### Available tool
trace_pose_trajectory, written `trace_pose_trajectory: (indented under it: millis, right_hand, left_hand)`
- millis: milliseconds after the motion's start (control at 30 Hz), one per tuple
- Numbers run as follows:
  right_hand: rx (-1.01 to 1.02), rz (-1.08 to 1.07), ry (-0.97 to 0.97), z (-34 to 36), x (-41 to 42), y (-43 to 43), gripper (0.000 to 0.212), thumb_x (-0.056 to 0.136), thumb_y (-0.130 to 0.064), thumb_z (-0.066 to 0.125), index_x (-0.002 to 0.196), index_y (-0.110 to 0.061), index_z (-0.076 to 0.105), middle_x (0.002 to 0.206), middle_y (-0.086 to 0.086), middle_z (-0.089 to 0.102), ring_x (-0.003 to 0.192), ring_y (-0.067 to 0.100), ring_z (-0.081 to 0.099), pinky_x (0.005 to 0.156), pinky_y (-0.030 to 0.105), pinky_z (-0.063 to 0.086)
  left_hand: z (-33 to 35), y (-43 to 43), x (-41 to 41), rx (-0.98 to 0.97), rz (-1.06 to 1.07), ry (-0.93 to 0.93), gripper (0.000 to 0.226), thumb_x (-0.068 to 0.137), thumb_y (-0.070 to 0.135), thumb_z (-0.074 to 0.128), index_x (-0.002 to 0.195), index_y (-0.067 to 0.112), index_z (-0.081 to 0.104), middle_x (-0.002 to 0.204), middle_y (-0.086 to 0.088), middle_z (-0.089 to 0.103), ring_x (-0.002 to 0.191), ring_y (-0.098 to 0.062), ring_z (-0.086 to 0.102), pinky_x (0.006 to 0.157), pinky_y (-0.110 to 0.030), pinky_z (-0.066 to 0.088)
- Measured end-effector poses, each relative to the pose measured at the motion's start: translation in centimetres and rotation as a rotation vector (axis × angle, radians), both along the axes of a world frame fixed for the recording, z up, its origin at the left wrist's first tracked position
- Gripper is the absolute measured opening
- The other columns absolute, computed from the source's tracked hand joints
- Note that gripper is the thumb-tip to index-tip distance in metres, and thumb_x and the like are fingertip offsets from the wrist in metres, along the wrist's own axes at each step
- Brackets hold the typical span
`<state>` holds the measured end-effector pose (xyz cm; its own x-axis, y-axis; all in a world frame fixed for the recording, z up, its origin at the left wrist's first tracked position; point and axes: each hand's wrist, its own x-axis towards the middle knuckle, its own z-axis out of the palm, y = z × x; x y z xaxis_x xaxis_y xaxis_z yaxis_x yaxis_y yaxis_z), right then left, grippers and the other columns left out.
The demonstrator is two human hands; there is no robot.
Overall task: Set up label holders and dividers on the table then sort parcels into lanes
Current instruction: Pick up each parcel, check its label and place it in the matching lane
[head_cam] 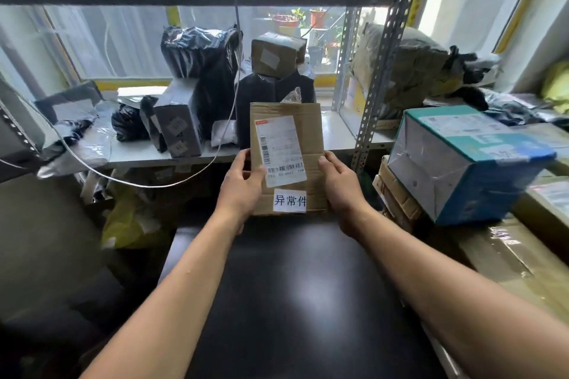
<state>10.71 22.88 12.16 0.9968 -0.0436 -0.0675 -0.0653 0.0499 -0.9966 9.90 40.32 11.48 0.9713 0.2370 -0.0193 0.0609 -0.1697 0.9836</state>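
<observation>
A flat brown cardboard parcel (pixel 311 144) stands upright at the far edge of the black table (pixel 292 301). It carries a white shipping label with barcodes and, low on its face, a small white tag (pixel 289 201) with printed characters. My left hand (pixel 241 191) grips the parcel's left edge, thumb on the front. My right hand (pixel 340 191) grips its right edge in the same way.
Behind the parcel a white shelf (pixel 338 132) holds black bagged parcels (pixel 200 52) and a taped brown box (pixel 274 52). A teal and white box (pixel 462 163) sits on stacked cartons at the right. A white cable (pixel 228 120) hangs in front of the shelf. A yellow bag (pixel 123 224) lies lower left.
</observation>
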Motion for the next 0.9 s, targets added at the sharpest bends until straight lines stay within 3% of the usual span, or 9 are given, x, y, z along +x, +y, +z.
trace_pose_trajectory:
  millis: [67, 167, 300, 367, 467, 567, 667, 733, 900]
  right_hand:
    - [0.023, 0.009, -0.020, 0.7, -0.7, -0.1, 0.038, 0.104, -0.031, 0.049, 0.142, -0.025, 0.055, 0.119, -0.006, 0.070, 0.106, 0.015, 0.068, 0.096, 0.036, 0.055]
    - [0.042, 0.036, -0.073, 1.6, -1.6, -0.4, 0.022, 0.105, -0.028, 0.049, 0.119, -0.029, 0.066, 0.094, -0.010, 0.077, 0.091, 0.010, 0.073, 0.082, 0.030, 0.059]
    - [0.072, 0.092, -0.165, 4.4, -3.4, -1.3, 0.029, 0.106, -0.025, 0.047, 0.130, -0.021, 0.062, 0.104, 0.000, 0.076, 0.094, 0.016, 0.074, 0.077, 0.028, 0.060]
    - [0.087, 0.111, -0.240, 6.2, -4.6, -2.1, 0.030, 0.106, -0.024, 0.045, 0.130, -0.021, 0.062, 0.106, 0.001, 0.076, 0.097, 0.018, 0.073, 0.079, 0.030, 0.060]
    - [0.115, 0.162, -0.353, 9.6, -7.3, -4.2, 0.027, 0.107, -0.022, 0.042, 0.113, -0.035, 0.064, 0.101, -0.008, 0.075, 0.093, 0.012, 0.072, 0.080, 0.036, 0.061]
    - [0.150, 0.204, -0.418, 12.6, -9.9, -8.0, 0.029, 0.107, -0.023, 0.042, 0.129, -0.033, 0.059, 0.117, -0.005, 0.070, 0.094, 0.003, 0.068, 0.077, 0.031, 0.061]
    - [0.189, 0.209, -0.437, 14.2, -12.4, -13.3, 0.043, 0.105, -0.023, 0.047, 0.148, -0.021, 0.047, 0.143, 0.006, 0.057, 0.118, 0.015, 0.062, 0.094, 0.041, 0.057]
    - [0.206, 0.195, -0.445, 14.5, -14.0, -16.7, 0.045, 0.104, -0.022, 0.049, 0.149, -0.020, 0.047, 0.144, 0.008, 0.057, 0.125, 0.020, 0.059, 0.102, 0.046, 0.052]
    - [0.226, 0.132, -0.439, 15.2, -17.8, -25.5, 0.046, 0.100, -0.025, 0.050, 0.147, -0.020, 0.049, 0.134, 0.012, 0.063, 0.119, 0.029, 0.064, 0.097, 0.055, 0.054]
  left_hand:
    - [0.9, 0.0, -0.9, 0.024, 0.005, -0.018, 0.049, 0.097, 0.036, 0.056, 0.143, 0.040, 0.042, 0.126, -0.001, 0.063, 0.106, -0.019, 0.066, 0.096, -0.046, 0.054]
    - [2.1, -0.2, -2.3, 0.035, 0.019, -0.056, 0.048, 0.096, 0.036, 0.055, 0.142, 0.041, 0.043, 0.128, 0.001, 0.062, 0.109, -0.018, 0.065, 0.096, -0.042, 0.054]
    - [5.2, -1.4, -4.6, 0.066, 0.057, -0.170, 0.032, 0.100, 0.031, 0.051, 0.131, 0.042, 0.051, 0.115, 0.006, 0.066, 0.099, -0.013, 0.068, 0.075, -0.028, 0.059]
    - [7.4, -2.6, -6.2, 0.116, 0.113, -0.260, 0.027, 0.098, 0.036, 0.049, 0.124, 0.044, 0.054, 0.113, 0.003, 0.067, 0.098, -0.017, 0.070, 0.078, -0.038, 0.061]
    - [11.1, -6.0, -8.9, 0.165, 0.227, -0.395, 0.028, 0.102, 0.034, 0.045, 0.129, 0.034, 0.054, 0.111, 0.002, 0.068, 0.095, -0.018, 0.069, 0.080, -0.044, 0.061]
    - [14.3, -10.6, -12.2, 0.168, 0.307, -0.520, 0.015, 0.103, 0.039, 0.044, 0.114, 0.038, 0.055, 0.103, 0.010, 0.068, 0.091, -0.015, 0.069, 0.076, -0.043, 0.061]
    - [15.7, -15.8, -15.5, 0.180, 0.328, -0.608, 0.010, 0.102, 0.042, 0.047, 0.107, 0.045, 0.055, 0.092, 0.018, 0.067, 0.077, 0.003, 0.067, 0.064, -0.028, 0.058]
    - [15.5, -19.4, -17.2, 0.178, 0.332, -0.624, 0.011, 0.101, 0.035, 0.051, 0.104, 0.045, 0.056, 0.086, 0.021, 0.067, 0.072, 0.008, 0.065, 0.057, -0.019, 0.054]
    - [15.7, -28.0, -19.7, 0.102, 0.269, -0.594, 0.025, 0.097, 0.044, 0.054, 0.121, 0.037, 0.060, 0.103, 0.009, 0.070, 0.086, -0.013, 0.071, 0.074, -0.040, 0.061]
